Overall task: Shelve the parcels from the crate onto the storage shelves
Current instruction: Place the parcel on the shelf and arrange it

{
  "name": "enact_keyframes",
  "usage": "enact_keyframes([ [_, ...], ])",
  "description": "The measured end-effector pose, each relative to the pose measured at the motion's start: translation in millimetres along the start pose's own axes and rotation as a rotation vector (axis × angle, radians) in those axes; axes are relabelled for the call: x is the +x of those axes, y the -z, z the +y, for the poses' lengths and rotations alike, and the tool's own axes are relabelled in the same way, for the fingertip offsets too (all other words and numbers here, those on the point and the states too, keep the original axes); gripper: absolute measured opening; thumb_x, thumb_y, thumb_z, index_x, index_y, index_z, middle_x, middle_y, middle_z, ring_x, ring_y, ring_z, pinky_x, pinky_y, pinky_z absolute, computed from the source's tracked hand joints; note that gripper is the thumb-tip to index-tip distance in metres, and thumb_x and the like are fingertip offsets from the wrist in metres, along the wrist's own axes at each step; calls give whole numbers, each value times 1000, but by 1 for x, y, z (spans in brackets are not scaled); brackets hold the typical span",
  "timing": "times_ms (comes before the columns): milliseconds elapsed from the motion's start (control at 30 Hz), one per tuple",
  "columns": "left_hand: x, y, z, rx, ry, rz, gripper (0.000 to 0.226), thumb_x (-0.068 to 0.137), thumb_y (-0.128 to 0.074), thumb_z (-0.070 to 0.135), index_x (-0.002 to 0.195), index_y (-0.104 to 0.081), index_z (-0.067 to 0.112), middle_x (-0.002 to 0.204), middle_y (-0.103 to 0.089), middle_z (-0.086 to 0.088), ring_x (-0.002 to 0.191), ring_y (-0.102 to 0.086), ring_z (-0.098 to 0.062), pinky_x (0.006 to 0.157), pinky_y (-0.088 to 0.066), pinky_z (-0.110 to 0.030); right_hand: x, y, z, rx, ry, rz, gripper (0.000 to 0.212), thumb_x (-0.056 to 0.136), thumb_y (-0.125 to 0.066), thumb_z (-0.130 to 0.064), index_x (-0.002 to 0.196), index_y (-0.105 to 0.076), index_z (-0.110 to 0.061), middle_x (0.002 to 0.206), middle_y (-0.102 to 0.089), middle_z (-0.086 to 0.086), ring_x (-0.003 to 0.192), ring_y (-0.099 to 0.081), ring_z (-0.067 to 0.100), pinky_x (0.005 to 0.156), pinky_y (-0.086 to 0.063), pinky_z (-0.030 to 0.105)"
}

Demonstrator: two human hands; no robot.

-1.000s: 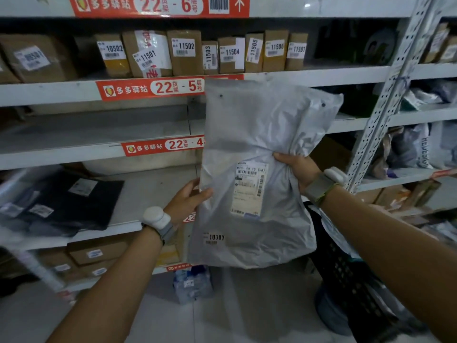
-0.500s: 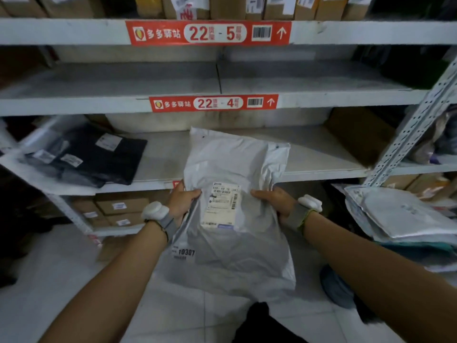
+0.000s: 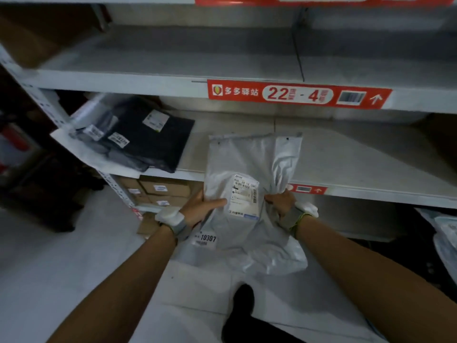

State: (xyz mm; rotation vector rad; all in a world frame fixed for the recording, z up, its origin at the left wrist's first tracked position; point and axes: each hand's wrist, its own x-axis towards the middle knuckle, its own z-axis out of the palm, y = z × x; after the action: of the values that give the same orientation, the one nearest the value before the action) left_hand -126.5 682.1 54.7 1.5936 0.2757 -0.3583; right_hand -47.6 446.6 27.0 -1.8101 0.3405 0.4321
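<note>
Clearly both hands are on the grey parcel point(image 3: 249, 164), a crinkled plastic mailing bag. The left hand point(image 3: 200, 209) holds its left edge, thumb laid across the front; the right hand point(image 3: 280, 203) has its grip closed round a bunched fold at the right edge. The parcel's upper half reaches over the front of the shelf point(image 3: 358, 164), while the lower half hangs out in front of it; whether it rests on the board cannot be told.

A white shipping label point(image 3: 244, 198) with barcodes sits on the front, its small print too blurred to read. A small sticker point(image 3: 206, 240) near the bottom left corner reads "10307". On the shelf edge above, a red tag point(image 3: 296, 95) shows Chinese characters, "22 - 4", a barcode and an upward arrow. A dark parcel point(image 3: 153, 144) with white labels lies to the left on the same shelf, well apart. Below it stand cardboard boxes point(image 3: 160, 191) with labels.
</note>
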Motion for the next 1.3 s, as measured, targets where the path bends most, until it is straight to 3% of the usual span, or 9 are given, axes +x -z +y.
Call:
enact_keyframes([
  [167, 25, 54, -4, 44, 243, 50, 51, 78, -82, 28, 124, -62, 15, 109, -74, -9, 99, -71, -33, 93, -54, -51, 54, -43, -15, 182, 42, 56, 34, 87, -67, -2, 121, -65, 2, 125, -64, 17, 114, -60, 36, 98, -49, 48],
  [333, 41, 107, -10, 296, 352, 66, 58, 75, -81, 47, 121, -65, 16, 111, -73, -4, 102, -69, -24, 97, -52, -41, 149, -90, 2, 335, -50, -71, 69, 56, -82, -30, 119, -67, -6, 114, -70, 13, 107, -65, 36, 95, -52, 56],
  [467, 39, 139, -17, 185, 373, 180, 34, 92, -68, 35, 109, -67, 6, 100, -73, -13, 68, -68, -17, 57, -54, -27, 180, -121, 3, 457, -103, -101, 64, 63, -78, -14, 124, -63, 3, 117, -68, 23, 107, -65, 43, 95, -50, 60],
  [600, 48, 190, -20, 136, 238, 391, 22, 93, -66, 33, 100, -74, 13, 87, -73, -10, 55, -62, -12, 51, -47, -24, 243, -158, 28, 426, -110, -128, 70, 59, -88, -29, 121, -67, -5, 121, -68, 18, 110, -64, 36, 101, -48, 58],
  [800, 67, 236, -3, 29, 147, 485, 11, 94, -65, 17, 93, -69, 6, 93, -71, -21, 66, -63, -24, 60, -51, -31, 214, -203, -17, 592, -160, -89, 46, 87, -61, 5, 131, -52, 14, 128, -58, 30, 112, -59, 48, 104, -44, 57],
  [933, 73, 278, 21, 89, 26, 556, 16, 98, -59, 20, 87, -67, 10, 78, -67, -9, 58, -58, -15, 50, -47, -25, 199, -231, -85, 562, -160, -79, 27, 94, -57, 0, 115, -58, 16, 89, -61, 20, 73, -57, 33, 77, -51, 41],
  [1033, 82, 311, 34, 154, -43, 597, 16, 100, -55, 21, 98, -66, 10, 75, -64, -2, 57, -55, -15, 51, -46, -26, 200, -255, -141, 466, -69, -28, 12, 93, -66, -16, 100, -64, -7, 91, -69, 16, 75, -65, 23, 76, -54, 40],
  [1133, 92, 338, 34, 256, -17, 610, 17, 100, -52, 25, 113, -61, 16, 93, -67, -5, 65, -61, -20, 54, -48, -26, 198, -272, -161, 92, -16, 191, 52, 94, -64, -32, 136, -48, -5, 133, -55, 16, 119, -56, 30, 97, -45, 34],
  [1300, 104, 366, 14, 222, 42, 519, 15, 98, -56, 21, 107, -63, 12, 99, -71, -12, 58, -71, -22, 60, -61, -39, 174, -306, -122, -438, -28, 230, 60, 95, -53, -46, 144, -41, -12, 142, -46, 18, 129, -46, 35, 102, -36, 38],
])
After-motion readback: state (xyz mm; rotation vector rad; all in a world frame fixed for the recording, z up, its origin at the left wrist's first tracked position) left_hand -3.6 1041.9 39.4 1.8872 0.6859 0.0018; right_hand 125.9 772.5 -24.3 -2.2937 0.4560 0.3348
